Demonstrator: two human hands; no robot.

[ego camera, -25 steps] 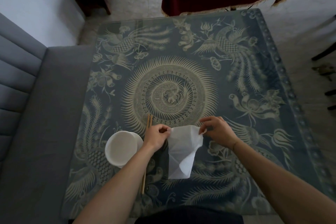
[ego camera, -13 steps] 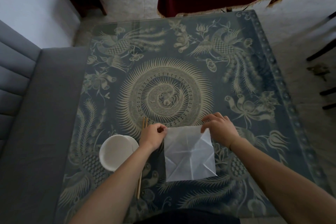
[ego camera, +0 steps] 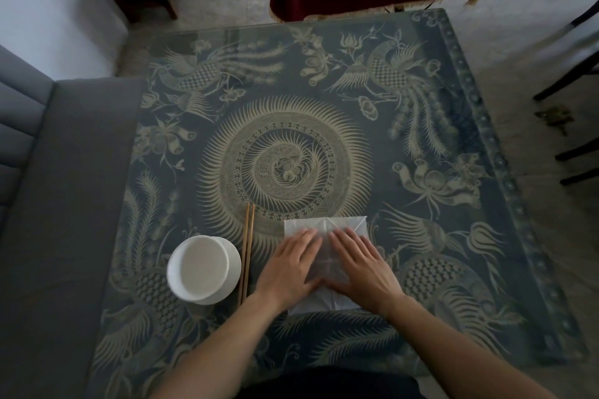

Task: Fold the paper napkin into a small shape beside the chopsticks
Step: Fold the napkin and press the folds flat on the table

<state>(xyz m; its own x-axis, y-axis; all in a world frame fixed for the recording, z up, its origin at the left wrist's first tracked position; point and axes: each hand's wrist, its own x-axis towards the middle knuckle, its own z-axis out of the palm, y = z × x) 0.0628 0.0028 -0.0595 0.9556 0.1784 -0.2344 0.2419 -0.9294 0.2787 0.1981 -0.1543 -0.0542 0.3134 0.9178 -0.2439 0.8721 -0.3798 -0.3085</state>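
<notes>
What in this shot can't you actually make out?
- Head view: the middle of the napkin lies under the left hand and right hand.
- The near ends of the chopsticks vanish behind the left forearm.
- The bowl interior is a plain white blur.

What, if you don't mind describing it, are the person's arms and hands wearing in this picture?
Nothing that shows. Both forearms are bare from the lower edge of the picture to the wrist, with no sleeve in view. The left hand and the right hand have no gloves, and no rings, watch or bracelet can be made out in this dim light. Nails look short and unpainted.
</notes>
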